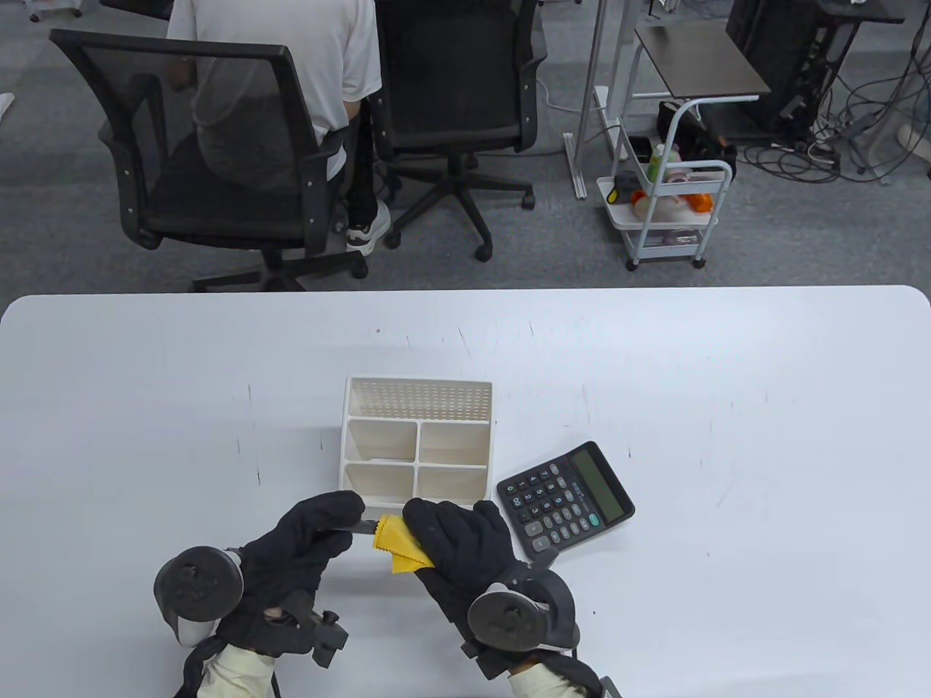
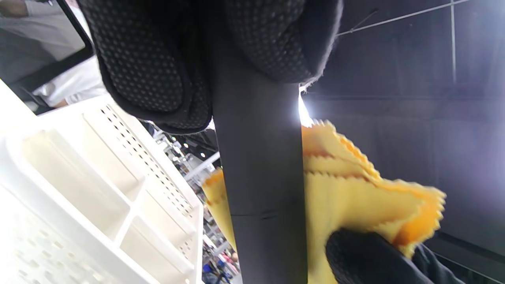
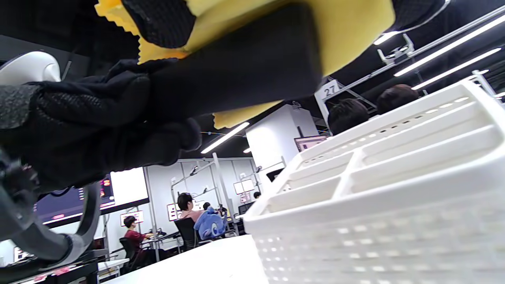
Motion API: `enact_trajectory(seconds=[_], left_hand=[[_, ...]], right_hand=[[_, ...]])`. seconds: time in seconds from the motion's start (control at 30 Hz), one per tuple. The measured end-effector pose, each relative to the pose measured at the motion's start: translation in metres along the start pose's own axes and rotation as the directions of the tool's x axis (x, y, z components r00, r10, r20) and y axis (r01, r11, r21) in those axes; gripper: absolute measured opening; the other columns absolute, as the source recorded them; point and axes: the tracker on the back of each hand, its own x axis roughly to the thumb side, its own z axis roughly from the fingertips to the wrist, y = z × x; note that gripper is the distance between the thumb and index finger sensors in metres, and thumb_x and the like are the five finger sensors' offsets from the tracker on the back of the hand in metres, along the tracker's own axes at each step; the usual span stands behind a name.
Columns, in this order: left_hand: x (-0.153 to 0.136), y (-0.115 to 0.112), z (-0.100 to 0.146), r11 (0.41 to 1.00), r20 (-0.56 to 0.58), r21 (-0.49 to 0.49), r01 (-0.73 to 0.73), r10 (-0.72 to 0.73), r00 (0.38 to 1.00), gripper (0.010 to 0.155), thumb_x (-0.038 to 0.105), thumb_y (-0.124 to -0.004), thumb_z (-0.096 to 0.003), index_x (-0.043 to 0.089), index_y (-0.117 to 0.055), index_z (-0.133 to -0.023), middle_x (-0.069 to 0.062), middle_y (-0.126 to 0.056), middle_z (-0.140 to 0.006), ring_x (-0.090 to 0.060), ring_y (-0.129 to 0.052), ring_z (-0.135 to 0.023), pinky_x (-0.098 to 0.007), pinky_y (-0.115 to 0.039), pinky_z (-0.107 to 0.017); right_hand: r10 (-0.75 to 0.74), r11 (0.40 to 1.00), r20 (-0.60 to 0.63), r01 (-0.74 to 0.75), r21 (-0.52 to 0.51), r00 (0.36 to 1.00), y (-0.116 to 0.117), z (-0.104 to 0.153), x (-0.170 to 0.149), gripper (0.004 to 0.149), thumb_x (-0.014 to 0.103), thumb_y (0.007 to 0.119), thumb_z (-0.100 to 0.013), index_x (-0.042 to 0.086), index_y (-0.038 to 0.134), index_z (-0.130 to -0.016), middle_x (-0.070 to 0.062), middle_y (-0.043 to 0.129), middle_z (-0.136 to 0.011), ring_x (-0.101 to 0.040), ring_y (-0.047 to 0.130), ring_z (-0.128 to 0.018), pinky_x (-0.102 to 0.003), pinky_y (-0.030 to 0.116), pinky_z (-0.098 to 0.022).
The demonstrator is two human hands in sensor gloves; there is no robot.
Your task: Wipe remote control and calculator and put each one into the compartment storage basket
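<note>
White table point(image 1: 727, 407) carries the compartment storage basket point(image 1: 417, 440), its cells bare, and just right of it the calculator point(image 1: 566, 496), lying flat (keys up). Near the basket's front edge, left hand point(image 1: 302, 550) grips the dark remote control point(image 2: 260, 173); right hand point(image 1: 460, 542) pinches the yellow cloth point(image 1: 398, 542) around its other end.

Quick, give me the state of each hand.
Left hand: closed, gripping the remote.
Right hand: closed, pressing the yellow cloth around the remote.
</note>
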Motion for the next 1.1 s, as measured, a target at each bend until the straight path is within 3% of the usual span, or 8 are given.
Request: enact_trajectory(seconds=[0.13,0.33,0.57,0.63,0.83,1.1], left_hand=[[0.009,-0.006,-0.001,0.999,0.077,-0.04,0.0,0.003,0.997,0.044,0.02,-0.086,-0.0403,0.033,-0.083,-0.082,0.001,-0.093,-0.092,-0.036,-0.107,-0.072,-0.046,-0.098,-0.05],[0.008,-0.005,-0.002,1.0,0.049,-0.01,0.0,0.001,0.999,0.044,0.02,-0.086,-0.0395,0.033,-0.083,-0.081,0.002,-0.093,-0.091,-0.035,-0.107,-0.072,-0.046,-0.098,-0.05],[-0.005,0.008,-0.002,0.996,0.006,0.008,-0.087,0.087,0.996,0.044,0.02,-0.085,-0.0399,0.034,-0.082,-0.081,0.001,-0.092,-0.092,-0.035,-0.107,-0.072,-0.046,-0.098,-0.05],[-0.006,0.008,-0.003,0.991,0.001,-0.044,-0.129,0.129,0.992,0.044,0.02,-0.085,-0.0401,0.034,-0.082,-0.081,0.001,-0.092,-0.092,-0.035,-0.106,-0.074,-0.045,-0.098,-0.051],[-0.008,0.002,-0.004,0.981,-0.022,-0.056,-0.187,0.186,0.982,0.044,0.019,-0.086,-0.0399,0.035,-0.083,-0.081,0.001,-0.092,-0.091,-0.037,-0.106,-0.074,-0.045,-0.099,-0.05],[-0.015,0.01,-0.002,0.991,-0.062,0.067,-0.12,0.124,0.99,0.043,0.022,-0.086,-0.0409,0.035,-0.082,-0.082,0.001,-0.094,-0.089,-0.035,-0.112,-0.067,-0.04,-0.103,-0.043]], right_hand=[[-0.068,0.998,-0.042,0.068,0.005,0.997,-0.002,-0.002,-0.001,0.056,0.034,0.069,-0.058,0.008,0.064,-0.107,-0.016,0.087,-0.097,-0.041,0.087,-0.081,-0.071,0.06,-0.06],[-0.128,0.99,-0.127,0.133,0.037,0.984,-0.006,-0.002,-0.013,0.058,0.039,0.068,-0.059,0.006,0.067,-0.107,-0.018,0.089,-0.095,-0.043,0.087,-0.079,-0.07,0.06,-0.06],[-0.187,0.982,-0.082,0.185,-0.03,0.979,-0.011,0.0,-0.014,0.056,0.036,0.069,-0.059,0.006,0.069,-0.105,-0.019,0.088,-0.095,-0.044,0.086,-0.079,-0.072,0.058,-0.06],[-0.229,0.973,-0.045,0.228,-0.015,0.972,-0.008,-0.001,-0.013,0.056,0.037,0.069,-0.059,0.006,0.069,-0.105,-0.019,0.088,-0.095,-0.043,0.087,-0.079,-0.072,0.059,-0.06],[-0.299,0.953,-0.094,0.302,0.019,0.95,-0.005,-0.002,-0.018,0.056,0.038,0.068,-0.059,0.006,0.071,-0.105,-0.019,0.091,-0.091,-0.042,0.092,-0.071,-0.069,0.064,-0.058],[-0.189,0.981,-0.188,0.174,-0.09,0.964,-0.014,0.001,-0.025,0.055,0.035,0.07,-0.058,0.003,0.074,-0.102,-0.019,0.094,-0.086,-0.041,0.095,-0.066,-0.068,0.066,-0.056]])
